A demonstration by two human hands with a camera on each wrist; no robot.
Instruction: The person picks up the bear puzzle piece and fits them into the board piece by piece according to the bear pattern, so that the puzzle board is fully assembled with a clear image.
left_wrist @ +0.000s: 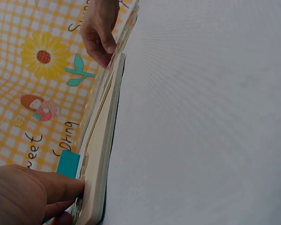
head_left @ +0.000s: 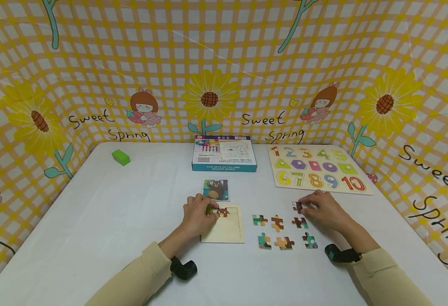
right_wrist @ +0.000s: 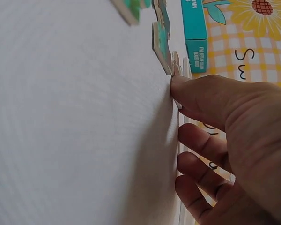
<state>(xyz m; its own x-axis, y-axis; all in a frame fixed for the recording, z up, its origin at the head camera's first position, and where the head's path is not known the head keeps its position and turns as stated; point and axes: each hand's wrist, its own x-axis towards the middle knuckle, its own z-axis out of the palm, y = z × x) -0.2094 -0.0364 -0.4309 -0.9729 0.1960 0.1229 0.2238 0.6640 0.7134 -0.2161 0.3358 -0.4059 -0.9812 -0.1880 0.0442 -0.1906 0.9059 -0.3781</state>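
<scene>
My left hand (head_left: 199, 216) lies over the left side of a square wooden tray (head_left: 221, 237); its thumb and fingertips touch the puzzle pieces in the upper left corner. A brown piece (head_left: 222, 212) shows beside them. In the left wrist view, that hand (left_wrist: 35, 194) rests at the near end of the tray (left_wrist: 100, 154). To the right, my right hand (head_left: 325, 209) pinches a dark and white puzzle piece (head_left: 296, 207) between thumb and finger, low at the table. The right wrist view shows this hand (right_wrist: 229, 126) with its other fingertips against the surface.
Several loose pieces (head_left: 284, 243) lie in rows between tray and right hand. A bear picture card (head_left: 216, 190) sits behind the tray, with a flat box (head_left: 224, 155) farther back. A number board (head_left: 304, 168) is at back right, a green block (head_left: 121, 157) at back left.
</scene>
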